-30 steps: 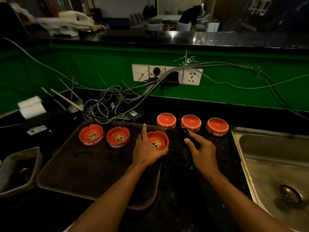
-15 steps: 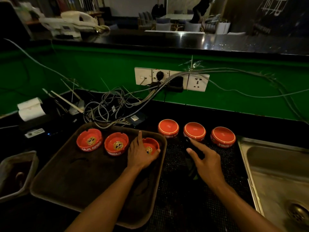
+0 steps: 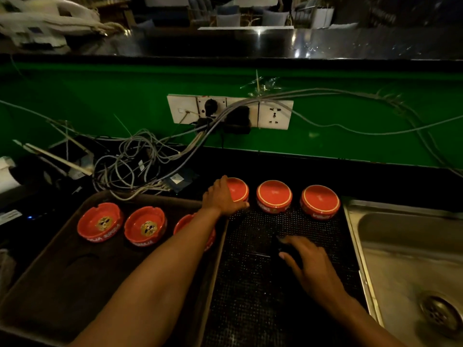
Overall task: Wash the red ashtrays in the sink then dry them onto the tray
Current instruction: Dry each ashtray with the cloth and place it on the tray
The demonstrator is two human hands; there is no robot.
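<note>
Two hands work over a dark table. Nearest, the right hand [image 3: 310, 261] rests with fingers spread on a dark cloth [image 3: 280, 242] on the black mesh mat [image 3: 263, 296], by the steel sink [image 3: 411, 259] at the table's right edge. On the brown tray [image 3: 62, 284] three red ashtrays [image 3: 100, 225] sit bowl-up along its far edge (gold emblems inside, white rim lettering too blurred to read). Farther, the left hand [image 3: 221, 196] curls around the leftmost of three upturned ashtrays [image 3: 238, 189] along the mat's far edge. Behind, tangled cables [image 3: 130, 161], wall sockets [image 3: 230, 111], green wall [image 3: 100, 96].
</note>
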